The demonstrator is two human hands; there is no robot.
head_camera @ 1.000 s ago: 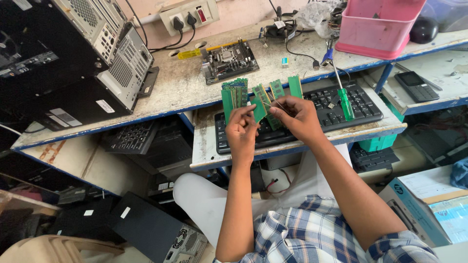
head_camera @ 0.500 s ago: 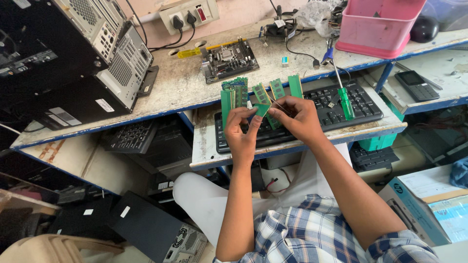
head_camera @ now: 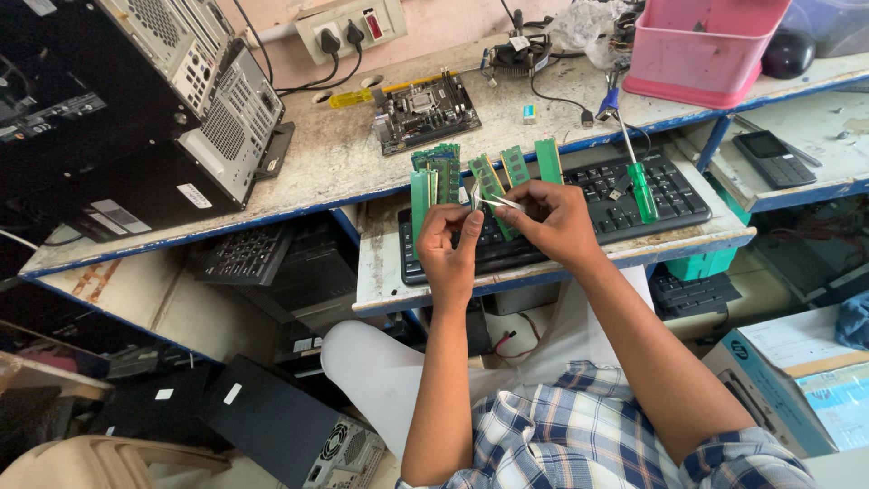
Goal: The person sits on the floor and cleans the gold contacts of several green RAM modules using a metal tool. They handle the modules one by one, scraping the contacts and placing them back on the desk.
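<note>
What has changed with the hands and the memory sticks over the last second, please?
Very little has changed. The left hand and right hand stay close together over the black keyboard, still working at a green memory stick between their fingers; any shift is slight. The other green sticks remain on the keyboard, and the green screwdriver, motherboard and pink tub have not moved.

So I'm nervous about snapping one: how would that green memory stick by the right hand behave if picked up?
The green memory stick looks thin, flat and rigid, so probably stiff and light. Lying flat on the black keyboard, it shouldn't roll. Its exposed chips suggest fragility; edge grips seem safer.
</note>
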